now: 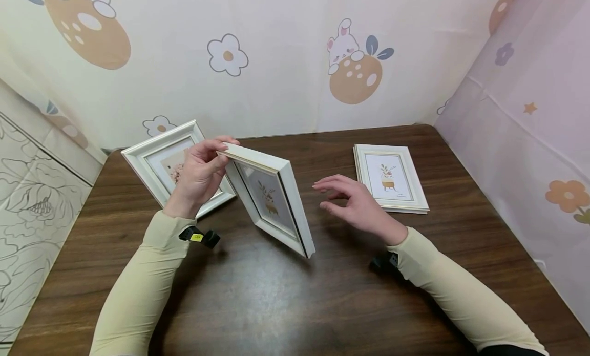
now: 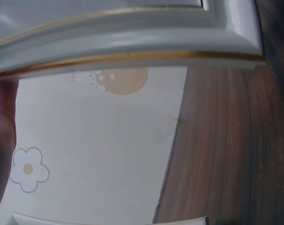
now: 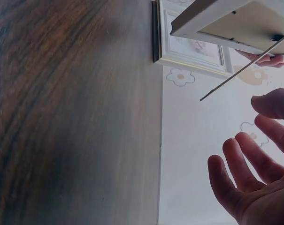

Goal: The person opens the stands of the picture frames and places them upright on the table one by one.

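My left hand (image 1: 200,169) grips a white picture frame (image 1: 268,194) at its top corner, thumb on the front side and fingers behind. The frame is tilted and holds a print of a plant in a yellowish pot; a thin gold line runs along its edge. In the right wrist view, its back panel (image 3: 242,26) shows, with a thin support leg (image 3: 240,72) swung out from it. My right hand (image 1: 352,202) hovers to the right of this frame, fingers loosely bent and apart, holding nothing.
Behind my left hand, a second white picture frame (image 1: 159,164) with a flower print stands leaning back. At the right, another white frame (image 1: 389,184) with a potted-plant print lies face up on the dark wooden table (image 1: 258,305). A patterned curtain (image 1: 281,89) borders the table's back.
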The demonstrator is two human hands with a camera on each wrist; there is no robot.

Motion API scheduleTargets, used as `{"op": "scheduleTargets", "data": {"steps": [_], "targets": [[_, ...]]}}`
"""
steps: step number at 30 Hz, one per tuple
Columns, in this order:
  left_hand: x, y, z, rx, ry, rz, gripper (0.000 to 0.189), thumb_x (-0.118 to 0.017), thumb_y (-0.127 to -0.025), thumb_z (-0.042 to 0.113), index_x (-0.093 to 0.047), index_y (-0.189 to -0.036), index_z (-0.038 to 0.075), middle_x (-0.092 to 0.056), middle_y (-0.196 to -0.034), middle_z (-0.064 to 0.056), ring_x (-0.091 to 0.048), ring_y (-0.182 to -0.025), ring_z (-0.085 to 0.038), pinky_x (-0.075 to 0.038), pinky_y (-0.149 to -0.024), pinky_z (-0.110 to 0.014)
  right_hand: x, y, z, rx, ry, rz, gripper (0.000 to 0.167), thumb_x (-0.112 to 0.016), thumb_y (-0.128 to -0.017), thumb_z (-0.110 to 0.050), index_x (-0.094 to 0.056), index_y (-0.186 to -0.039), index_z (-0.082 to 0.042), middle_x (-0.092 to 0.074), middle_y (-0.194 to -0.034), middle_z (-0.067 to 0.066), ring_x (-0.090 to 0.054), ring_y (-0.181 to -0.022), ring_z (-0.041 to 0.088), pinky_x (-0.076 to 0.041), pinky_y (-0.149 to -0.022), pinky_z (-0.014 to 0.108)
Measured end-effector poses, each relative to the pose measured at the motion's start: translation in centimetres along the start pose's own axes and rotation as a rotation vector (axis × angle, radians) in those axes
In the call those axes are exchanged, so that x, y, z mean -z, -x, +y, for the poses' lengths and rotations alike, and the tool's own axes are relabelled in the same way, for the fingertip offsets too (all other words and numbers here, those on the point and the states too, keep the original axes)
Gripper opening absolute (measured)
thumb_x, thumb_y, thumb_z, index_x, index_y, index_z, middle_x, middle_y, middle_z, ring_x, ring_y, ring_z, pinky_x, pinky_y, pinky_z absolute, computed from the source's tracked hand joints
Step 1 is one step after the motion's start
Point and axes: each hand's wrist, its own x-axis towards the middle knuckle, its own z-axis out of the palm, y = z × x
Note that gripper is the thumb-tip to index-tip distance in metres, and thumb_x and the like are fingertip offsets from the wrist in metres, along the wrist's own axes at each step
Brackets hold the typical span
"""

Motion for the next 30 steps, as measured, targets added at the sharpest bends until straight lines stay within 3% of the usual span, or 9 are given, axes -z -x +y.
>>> {"op": "scheduleTargets", "data": {"steps": [4, 8, 18, 24, 30], "targets": [[-0.4, 0.1, 0.2, 0.011, -0.129, 0.088, 0.017, -0.077, -0.081, 0.003, -0.077, -0.098, 0.007, -0.068, -0.113, -0.012, -0.061, -0.099, -0.019, -0.049, -0.076, -0.019, 0.1, -0.2, 0.3, 0.020, 0.006, 0.016, 0.035, -0.077, -0.084, 0.003, -0.069, -0.118, -0.005, -0.065, -0.121, 0.009, -0.065, -0.104, 0.027, -0.058, -0.081, 0.041], [-1.1, 0.0, 0.4, 0.025, -0.249, 0.179, 0.018, -0.080, -0.079, 0.006, -0.078, -0.097, 0.009, -0.069, -0.112, -0.010, -0.059, -0.093, -0.017, -0.043, -0.066, -0.017, 0.1, -0.3, 0.8, 0.018, 0.005, 0.020, 0.029, -0.075, -0.086, 0.001, -0.070, -0.114, -0.003, -0.065, -0.121, 0.011, -0.069, -0.096, 0.032, -0.058, -0.079, 0.039], [-2.1, -0.6, 0.0, -0.009, -0.498, 0.311, 0.034, -0.066, -0.086, -0.016, -0.079, -0.100, 0.012, -0.069, -0.112, -0.008, -0.061, -0.100, -0.020, -0.047, -0.076, -0.022, 0.4, -0.5, 0.9, -0.020, 0.027, 0.015, 0.030, -0.074, -0.086, 0.003, -0.070, -0.116, -0.001, -0.064, -0.123, 0.016, -0.069, -0.098, 0.031, -0.058, -0.080, 0.043], [-2.5, -1.1, -0.4, -0.055, -0.639, 0.340, 0.022, -0.070, -0.085, -0.013, -0.075, -0.104, -0.002, -0.070, -0.110, -0.008, -0.061, -0.106, -0.023, -0.049, -0.079, -0.023, 0.3, -0.5, 0.6, -0.019, 0.039, -0.012, 0.031, -0.075, -0.087, 0.001, -0.070, -0.117, -0.002, -0.066, -0.123, 0.013, -0.070, -0.095, 0.031, -0.057, -0.080, 0.044], [-2.2, -1.6, -0.7, -0.030, -0.724, 0.363, 0.023, -0.074, -0.085, -0.007, -0.071, -0.108, -0.006, -0.069, -0.113, -0.008, -0.061, -0.109, -0.023, -0.050, -0.086, -0.026, 0.2, -0.4, 0.3, -0.032, 0.053, -0.091, 0.025, -0.072, -0.090, -0.003, -0.072, -0.115, -0.009, -0.070, -0.115, 0.005, -0.068, -0.093, 0.021, -0.056, -0.083, 0.042]]}}
